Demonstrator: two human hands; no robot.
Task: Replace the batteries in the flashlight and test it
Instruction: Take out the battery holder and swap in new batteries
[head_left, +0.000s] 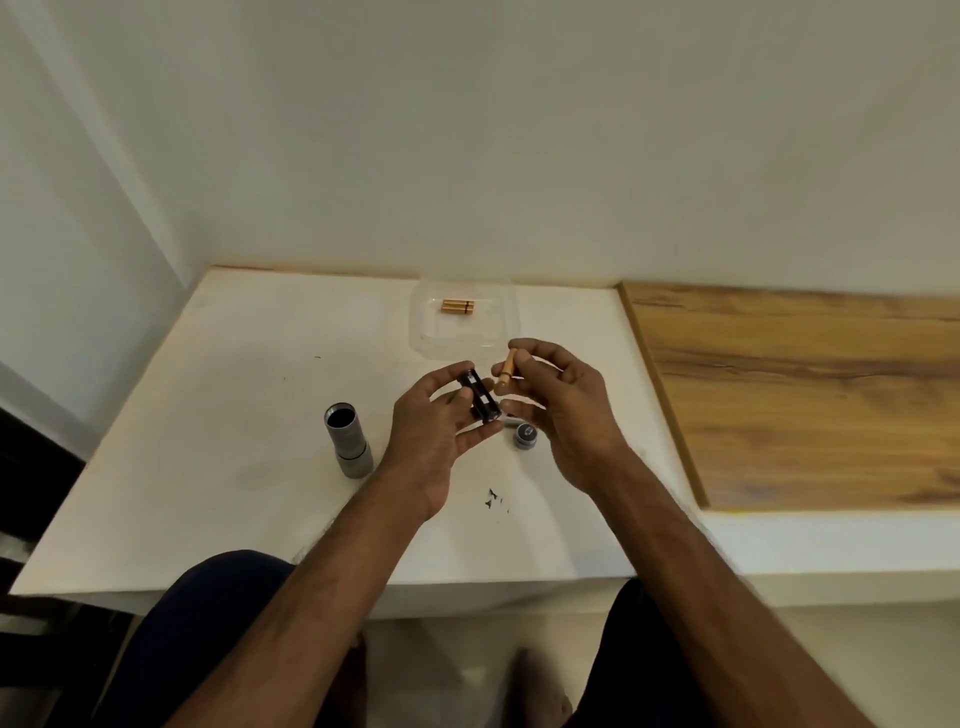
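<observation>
1. Holds the black holder (480, 397) in the left hand (431, 431), over the middle of the table (208, 415): thumb on the far end, fingers curled round the near end, long side slanting from far left to near right. Slots in view; filled or not, cannot tell.
2. Pinches one gold battery (508, 371) in the right hand (561, 405), between thumb and forefinger, with the other fingers loosely curled. Battery nearly upright, its lower end just beside the holder's far end; touching or apart, cannot tell.
3. Both hands raised off the table, fingertips close together, forearms spreading apart toward the near edge.
4. Flashlight (348, 441) on the table, left of the left hand and apart from it: a grey tube standing on its wider end, dark open mouth up.
5. Cap (524, 434) on the table just near-right of the holder, below the right hand: small, round, dark grey.
6. Clear tray (498, 322) at the far side of the table, beyond the hands. Two more gold batteries (458, 306) side by side in its far part, lying left to right.
7. Dark specks (493, 499) on the table between the forearms.
8. Wooden top (805, 389) right of the table, white wall (467, 130) behind, dark-clad knees (208, 623) at the near edge.
</observation>
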